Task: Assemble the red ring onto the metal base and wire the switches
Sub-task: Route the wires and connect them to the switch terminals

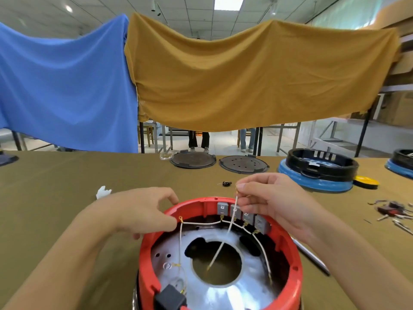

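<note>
One white wire (232,218) in right hand (271,204).

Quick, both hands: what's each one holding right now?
Left hand: pinches the white wire near its ring terminal at the red ring.
Right hand: pinches the top end of a loose wire.

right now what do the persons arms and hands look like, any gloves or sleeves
Both arms are bare from the bottom edge of the picture up to the hands: no sleeve or cuff shows. The left hand and the right hand wear no gloves. No watch, ring, bracelet or strap is visible on either wrist or on the fingers. The fingernails look short and unpainted.
</note>
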The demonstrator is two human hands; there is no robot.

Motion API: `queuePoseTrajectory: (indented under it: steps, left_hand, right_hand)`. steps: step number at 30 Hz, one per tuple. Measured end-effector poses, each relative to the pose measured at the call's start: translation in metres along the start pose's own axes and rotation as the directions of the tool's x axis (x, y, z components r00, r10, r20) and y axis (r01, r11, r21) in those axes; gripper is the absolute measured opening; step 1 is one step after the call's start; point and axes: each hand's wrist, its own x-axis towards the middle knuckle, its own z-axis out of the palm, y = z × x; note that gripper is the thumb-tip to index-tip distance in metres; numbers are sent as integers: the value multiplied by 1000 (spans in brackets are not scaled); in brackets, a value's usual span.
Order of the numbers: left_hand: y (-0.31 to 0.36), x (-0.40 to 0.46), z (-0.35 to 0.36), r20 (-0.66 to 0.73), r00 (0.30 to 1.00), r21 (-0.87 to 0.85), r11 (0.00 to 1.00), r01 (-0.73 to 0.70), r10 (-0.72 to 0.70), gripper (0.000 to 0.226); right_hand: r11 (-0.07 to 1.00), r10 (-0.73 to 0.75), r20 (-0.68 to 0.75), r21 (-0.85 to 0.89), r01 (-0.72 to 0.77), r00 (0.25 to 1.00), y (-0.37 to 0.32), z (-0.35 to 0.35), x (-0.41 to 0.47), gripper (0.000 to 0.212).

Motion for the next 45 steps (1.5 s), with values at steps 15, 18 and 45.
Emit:
queuePoseTrajectory:
  steps: [15,18,45]
  left_hand:
    - [13,6,10,-342,919,223,967,-121,194,19]
    - [35,3,21,-479,804,-40,906,-421,352,11]
    - [65,8,50,-325,767,273,831,-485,554,17]
  right_hand:
    - [990,-22,13,-136,24,1000,1,-2,-5,9]
    - [996,-10,50,-84,14,999,0,-3,-5,5]
    - [939,-47,-21,-343,37,999,31,-4,4,24]
